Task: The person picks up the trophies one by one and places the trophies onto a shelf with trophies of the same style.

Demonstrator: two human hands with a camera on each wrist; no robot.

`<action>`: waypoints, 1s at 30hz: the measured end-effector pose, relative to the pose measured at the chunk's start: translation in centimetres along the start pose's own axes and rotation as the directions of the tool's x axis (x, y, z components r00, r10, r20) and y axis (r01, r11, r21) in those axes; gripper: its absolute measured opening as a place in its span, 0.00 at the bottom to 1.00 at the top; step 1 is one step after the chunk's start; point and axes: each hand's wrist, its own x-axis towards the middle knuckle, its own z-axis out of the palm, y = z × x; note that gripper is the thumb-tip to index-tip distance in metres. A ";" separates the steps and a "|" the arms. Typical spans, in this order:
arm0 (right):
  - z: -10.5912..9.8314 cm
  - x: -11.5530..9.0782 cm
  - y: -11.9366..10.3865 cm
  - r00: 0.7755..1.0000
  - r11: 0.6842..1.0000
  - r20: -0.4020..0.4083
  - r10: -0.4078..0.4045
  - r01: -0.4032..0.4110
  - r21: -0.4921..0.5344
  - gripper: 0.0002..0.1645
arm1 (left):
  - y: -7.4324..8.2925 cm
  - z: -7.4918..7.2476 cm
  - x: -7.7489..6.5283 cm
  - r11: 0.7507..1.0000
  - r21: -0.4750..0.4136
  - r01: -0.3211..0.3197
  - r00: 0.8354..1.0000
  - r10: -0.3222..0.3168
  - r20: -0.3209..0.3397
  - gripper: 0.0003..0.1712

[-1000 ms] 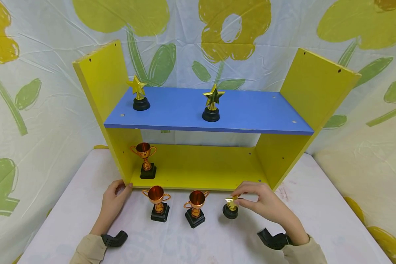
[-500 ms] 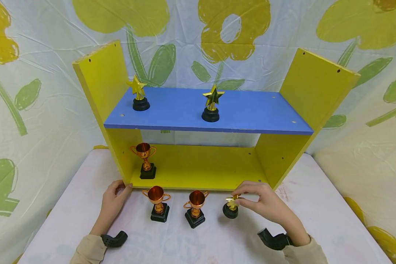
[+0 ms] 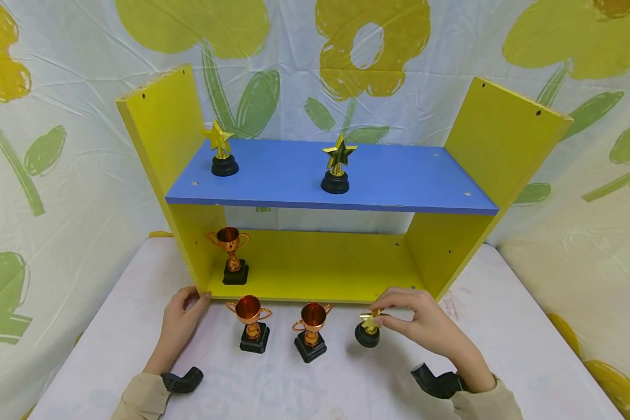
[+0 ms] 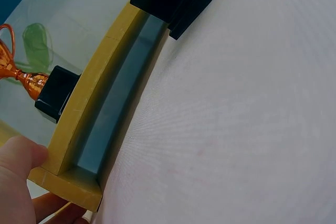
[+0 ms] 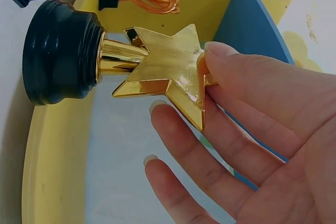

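Observation:
My right hand (image 3: 417,321) pinches a gold star trophy (image 5: 168,64) by its star, between thumb and fingers. The trophy's round black base points down, at or just over the table in front of the shelf; I cannot tell whether it touches. My left hand (image 3: 181,321) grips the front left corner of the yellow and blue shelf (image 3: 315,291), thumb on one side and fingers behind in the left wrist view. Between the hands, two copper-coloured cup trophies, a left one (image 3: 249,312) and a right one (image 3: 312,318), stand on the table.
On the blue upper board (image 3: 283,186) stand two gold star trophies, one at the left (image 3: 224,164) and one near the middle (image 3: 336,182). A copper-coloured cup trophy (image 3: 232,248) stands inside the lower compartment at the left. A flowered cloth (image 3: 294,35) hangs behind.
Hardly anything differs. The right hand and its star trophy have shifted very slightly to the right; the left hand stays on the shelf corner.

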 end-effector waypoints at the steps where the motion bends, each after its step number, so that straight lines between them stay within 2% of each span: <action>1: 0.0 0.0 0.0 1.000 1.000 0.001 0.002 -0.002 -0.001 0.11 | 0.0 0.0 0.0 1.000 0.000 0.000 1.000 0.000 0.000 0.24; 30: -0.1 -0.1 -0.4 1.000 1.000 0.000 0.019 -0.019 -0.020 0.11 | 0.1 0.0 0.0 1.000 0.002 0.003 1.000 -0.003 0.005 0.25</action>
